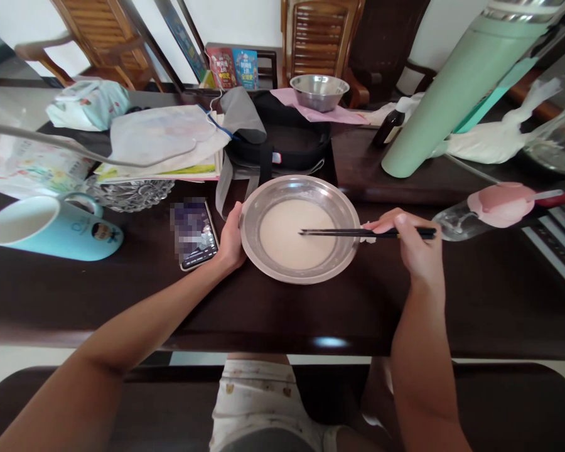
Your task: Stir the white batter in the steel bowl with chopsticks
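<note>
A round stainless steel bowl (302,276) stands on the dark table, holding a smooth off-white liquid (287,242). My left hand (231,237) grips the bowl's left rim, most of its fingers hidden behind the side. In my right hand (417,243) is a pair of black chopsticks (341,233), held nearly level across the bowl's right rim with the tips in the liquid. White, sticky-looking residue (368,232) clings near my right fingers. A lit phone (196,232) lies just left of my left hand.
A blue mug (80,229) and a glass dish (134,193) are to the left. Behind the bowl sit a black bag (287,141) and a smaller steel bowl (319,94). On the right are a tall green thermos (456,94) and a pink-lidded bottle (494,207).
</note>
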`<state>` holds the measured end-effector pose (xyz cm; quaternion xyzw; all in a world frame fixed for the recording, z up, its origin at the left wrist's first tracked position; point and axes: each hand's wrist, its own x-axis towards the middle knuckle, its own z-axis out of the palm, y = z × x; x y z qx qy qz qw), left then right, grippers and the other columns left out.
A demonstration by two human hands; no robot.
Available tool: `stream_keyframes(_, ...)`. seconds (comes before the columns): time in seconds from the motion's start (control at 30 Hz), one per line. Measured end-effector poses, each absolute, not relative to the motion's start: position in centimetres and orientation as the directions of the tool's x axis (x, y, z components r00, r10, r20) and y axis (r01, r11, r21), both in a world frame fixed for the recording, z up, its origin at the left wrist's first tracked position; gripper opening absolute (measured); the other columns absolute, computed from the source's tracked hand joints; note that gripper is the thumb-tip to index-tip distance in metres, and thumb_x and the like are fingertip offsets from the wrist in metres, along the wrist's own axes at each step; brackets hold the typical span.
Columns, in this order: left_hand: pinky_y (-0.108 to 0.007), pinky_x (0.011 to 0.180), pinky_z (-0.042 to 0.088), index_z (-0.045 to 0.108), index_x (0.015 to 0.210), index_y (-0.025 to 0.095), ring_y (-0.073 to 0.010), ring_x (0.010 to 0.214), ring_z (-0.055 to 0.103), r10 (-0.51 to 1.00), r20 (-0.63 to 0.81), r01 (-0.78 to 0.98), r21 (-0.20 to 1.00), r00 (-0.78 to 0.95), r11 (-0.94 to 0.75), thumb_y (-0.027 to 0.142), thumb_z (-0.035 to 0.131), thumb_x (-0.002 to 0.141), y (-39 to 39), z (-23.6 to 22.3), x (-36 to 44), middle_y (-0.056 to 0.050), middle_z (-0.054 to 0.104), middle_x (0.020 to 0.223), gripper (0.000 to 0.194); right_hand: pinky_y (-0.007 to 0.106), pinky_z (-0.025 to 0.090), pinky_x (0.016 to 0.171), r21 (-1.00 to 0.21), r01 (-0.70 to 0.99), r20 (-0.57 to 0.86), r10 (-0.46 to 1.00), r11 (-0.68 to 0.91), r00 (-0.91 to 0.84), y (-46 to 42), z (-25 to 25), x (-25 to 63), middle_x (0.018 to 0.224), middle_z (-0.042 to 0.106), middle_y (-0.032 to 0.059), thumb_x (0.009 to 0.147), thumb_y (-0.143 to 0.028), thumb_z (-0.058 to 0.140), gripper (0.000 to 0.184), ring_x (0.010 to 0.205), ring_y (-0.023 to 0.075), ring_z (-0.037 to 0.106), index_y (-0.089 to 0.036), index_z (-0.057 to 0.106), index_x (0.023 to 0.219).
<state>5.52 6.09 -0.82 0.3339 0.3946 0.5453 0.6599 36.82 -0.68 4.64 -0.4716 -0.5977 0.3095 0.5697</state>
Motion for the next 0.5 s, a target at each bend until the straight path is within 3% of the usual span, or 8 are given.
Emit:
stream_keyframes(0.1, -0.052, 0.108, 0.057, 0.075, 0.114, 0.022, -0.0397, 0.128, 0.068, 0.983, -0.152, -0.455, 0.872, 0.1, 0.181, 0.066, 0.061, 0.092, 6.11, -0.82, 5.53, -0.009, 0.082, 0.108, 0.051, 0.044, 0.064, 0.081, -0.919, 0.166, 0.375, 0.924, 0.359, 0.075, -0.75, 4.67, 36.77, 0.073, 0.079, 0.0041, 0.099, -0.051, 0.065, 0.041, 0.076, 0.0242, 0.077, -0.028, 0.081, 0.07)
stream_keyframes(0.2, -0.051, 0.108, 0.057, 0.075, 0.115, 0.022, -0.0395, 0.128, 0.068, 0.983, -0.153, -0.455, 0.872, 0.1, 0.182, 0.066, 0.061, 0.092, 6.13, -0.81, 5.53, -0.008, 0.082, 0.109, 0.052, 0.042, 0.064, 0.082, -0.916, 0.22, 0.342, 0.94, 0.335, -0.004, -0.69, 4.7, 36.54, 0.082, 0.082, 0.0052, 0.098, -0.052, 0.066, 0.038, 0.085, 0.0247, 0.079, -0.026, 0.083, 0.076)
stream_keyframes(0.3, -0.05, 0.108, 0.057, 0.075, 0.115, 0.022, -0.0389, 0.127, 0.069, 0.983, -0.161, -0.453, 0.872, 0.092, 0.185, 0.065, 0.06, 0.093, 6.11, -0.78, 5.52, -0.008, 0.082, 0.108, 0.051, 0.039, 0.064, 0.08, -0.906, 0.266, 0.349, 0.937, 0.328, 0.033, -0.63, 4.7, 36.61, 0.089, 0.083, 0.0056, 0.097, -0.052, 0.067, 0.035, 0.089, 0.0244, 0.079, -0.026, 0.083, 0.081)
stream_keyframes(0.4, -0.051, 0.107, 0.057, 0.075, 0.115, 0.021, -0.039, 0.125, 0.07, 0.983, -0.163, -0.458, 0.869, 0.089, 0.186, 0.064, 0.06, 0.094, 6.07, -0.72, 5.55, -0.008, 0.082, 0.109, 0.05, 0.04, 0.064, 0.077, -0.913, 0.214, 0.376, 0.919, 0.346, 0.117, -0.72, 4.74, 36.78, 0.077, 0.08, 0.0046, 0.098, -0.054, 0.066, 0.04, 0.08, 0.0239, 0.079, -0.027, 0.081, 0.072)
stream_keyframes(0.5, -0.051, 0.107, 0.057, 0.074, 0.117, 0.021, -0.0392, 0.124, 0.07, 0.982, -0.161, -0.468, 0.864, 0.096, 0.187, 0.064, 0.061, 0.093, 6.04, -0.66, 5.63, -0.009, 0.082, 0.109, 0.052, 0.04, 0.064, 0.079, -0.918, 0.167, 0.376, 0.924, 0.361, 0.068, -0.81, 4.78, 36.67, 0.073, 0.079, 0.0042, 0.098, -0.053, 0.065, 0.043, 0.076, 0.023, 0.078, -0.026, 0.081, 0.069)
